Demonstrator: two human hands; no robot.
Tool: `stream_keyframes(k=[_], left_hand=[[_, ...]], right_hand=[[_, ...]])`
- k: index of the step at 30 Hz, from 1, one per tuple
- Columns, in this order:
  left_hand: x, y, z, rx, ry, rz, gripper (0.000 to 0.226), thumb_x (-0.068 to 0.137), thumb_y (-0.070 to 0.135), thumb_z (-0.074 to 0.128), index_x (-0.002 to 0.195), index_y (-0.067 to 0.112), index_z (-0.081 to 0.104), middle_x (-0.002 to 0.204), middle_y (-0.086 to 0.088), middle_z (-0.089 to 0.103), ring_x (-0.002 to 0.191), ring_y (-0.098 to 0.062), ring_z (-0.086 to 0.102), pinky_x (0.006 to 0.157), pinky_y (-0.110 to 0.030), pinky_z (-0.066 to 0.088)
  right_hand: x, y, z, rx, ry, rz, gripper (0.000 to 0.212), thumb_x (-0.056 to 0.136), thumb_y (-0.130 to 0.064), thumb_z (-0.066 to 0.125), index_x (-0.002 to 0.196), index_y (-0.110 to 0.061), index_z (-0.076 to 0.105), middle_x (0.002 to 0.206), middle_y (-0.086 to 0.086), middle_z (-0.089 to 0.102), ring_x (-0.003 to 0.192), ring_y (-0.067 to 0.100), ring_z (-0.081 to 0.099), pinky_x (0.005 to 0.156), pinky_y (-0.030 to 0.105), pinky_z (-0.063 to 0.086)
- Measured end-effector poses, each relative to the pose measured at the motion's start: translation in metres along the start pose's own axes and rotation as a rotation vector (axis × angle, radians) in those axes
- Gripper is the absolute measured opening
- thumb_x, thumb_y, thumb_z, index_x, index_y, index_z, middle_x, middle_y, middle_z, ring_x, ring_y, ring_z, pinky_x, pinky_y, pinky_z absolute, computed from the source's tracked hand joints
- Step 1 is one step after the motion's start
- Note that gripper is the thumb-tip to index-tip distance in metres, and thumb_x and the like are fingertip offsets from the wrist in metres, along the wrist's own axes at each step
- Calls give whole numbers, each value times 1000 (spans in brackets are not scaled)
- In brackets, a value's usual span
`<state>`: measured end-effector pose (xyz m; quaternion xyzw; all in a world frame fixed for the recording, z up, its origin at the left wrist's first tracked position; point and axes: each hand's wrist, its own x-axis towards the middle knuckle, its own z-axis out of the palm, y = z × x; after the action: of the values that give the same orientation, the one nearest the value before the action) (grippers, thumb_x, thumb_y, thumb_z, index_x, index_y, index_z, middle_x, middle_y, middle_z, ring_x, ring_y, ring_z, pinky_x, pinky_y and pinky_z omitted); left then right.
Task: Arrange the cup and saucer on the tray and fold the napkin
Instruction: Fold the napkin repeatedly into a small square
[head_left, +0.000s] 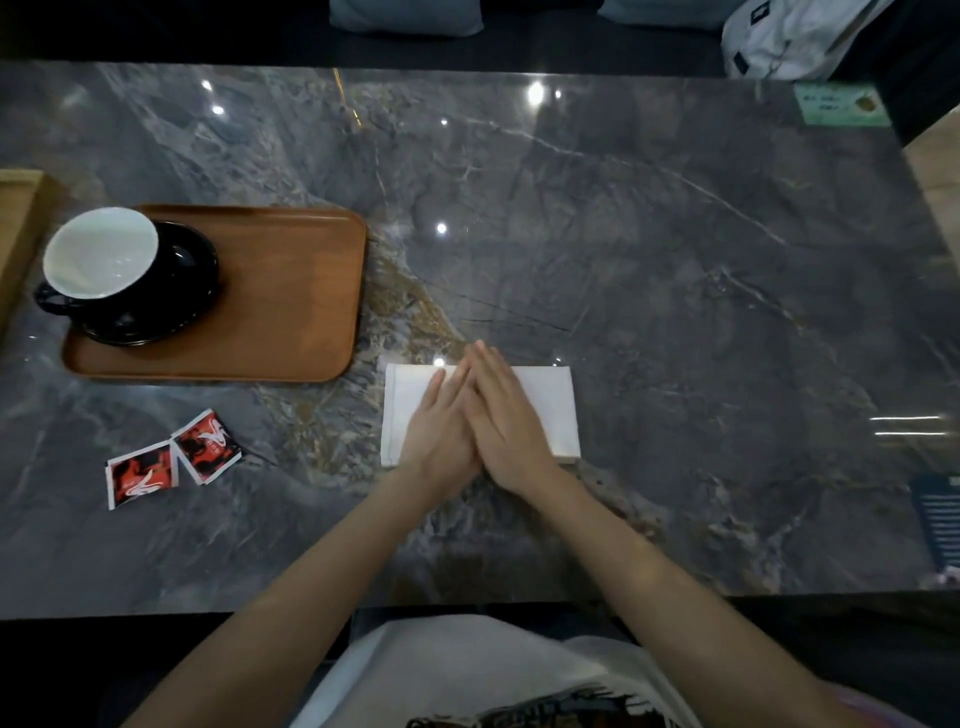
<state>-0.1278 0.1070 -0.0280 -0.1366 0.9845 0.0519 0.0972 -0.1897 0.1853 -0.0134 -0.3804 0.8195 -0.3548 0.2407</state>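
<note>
While the cup (101, 254) sits on its saucer (156, 291) on the tray (291, 291), left hand (441, 431) and right hand (506, 415) press flat, fingers outstretched, gripping nothing, on the folded napkin (545, 400).

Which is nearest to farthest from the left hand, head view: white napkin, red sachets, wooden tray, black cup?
1. White folded napkin, directly under the left hand.
2. Pair of red sachets, left of it on the marble.
3. Brown wooden tray, up and left.
4. Black cup with white interior, on the tray's far-left end.

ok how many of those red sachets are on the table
2. One small red-and-black square sachet lies near the table's front left; the other lies just right of it, corners about touching, below the brown wooden tray.
</note>
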Motion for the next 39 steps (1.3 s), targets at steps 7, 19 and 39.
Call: stream_keyframes(k=[7,19,39], left_hand=[[6,-3,24,70,-64,-31,64,85,38,18,139,8,33,145,-13,39,134,-26,36,113,-39,7],[-21,-46,22,-28,62,-250,62,91,38,15,142,5,26,151,-10,29,141,-23,22,112,-45,12],[-21,-45,21,-92,75,-245,66,89,42,5,145,8,18,155,-9,19,144,-23,10,114,-48,10]], right_hand=[[11,6,31,-120,30,42,54,99,-33,17,148,-10,12,159,5,8,141,3,-6,116,22,-7],[-23,69,-25,-632,37,307,71,85,-48,-4,148,-15,-1,159,2,-1,146,15,-2,113,38,-15],[-41,72,-25,-634,-27,228,70,85,-50,-4,147,-19,-7,158,-4,-7,143,9,-10,112,38,-16]])
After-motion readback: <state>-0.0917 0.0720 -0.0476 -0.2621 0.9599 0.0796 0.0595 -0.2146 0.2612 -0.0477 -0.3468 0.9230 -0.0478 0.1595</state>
